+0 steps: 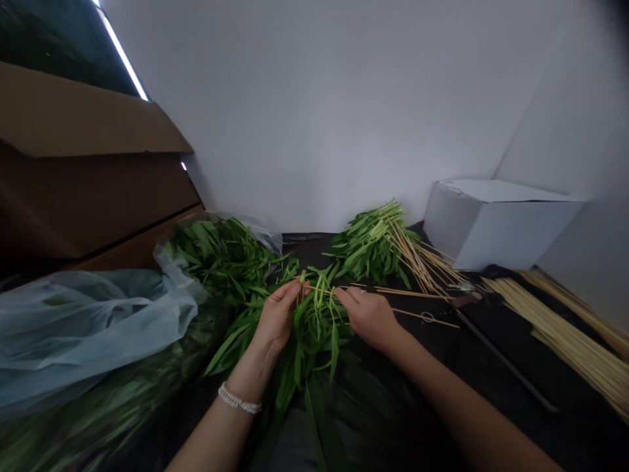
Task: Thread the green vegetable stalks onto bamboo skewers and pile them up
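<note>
Left hand: here it is, the left hand (pixel 278 316), thumb and fingers pinching at the tip end of a thin skewer (pixel 407 313), stems caught there too.
Right hand: over on the other side, the right hand (pixel 371 319) has thumb and forefinger closed on that same skewer, its tail poking out past the palm.
Working greens: between the two hands, the leafy greens (pixel 314 328) hang by pale stems across the skewer, leaves spilling towards the near edge; whether every stem is pierced, I cannot tell.
Black-covered surface: the dark sheet (pixel 378 406) carries it all, with the work near its middle.
Far edge: a skewered heap (pixel 366 252) lies near the wall, bare stick ends fanned rightwards; more loose leaves (pixel 211 255) fill a plastic bag, further left.
Far right corner: a white box (pixel 501 223) stands there.
Right edge: bundled sticks (pixel 565 341) stretch along it.
Left wrist: a white beaded bracelet (pixel 239 398), two strands by the look.
</note>
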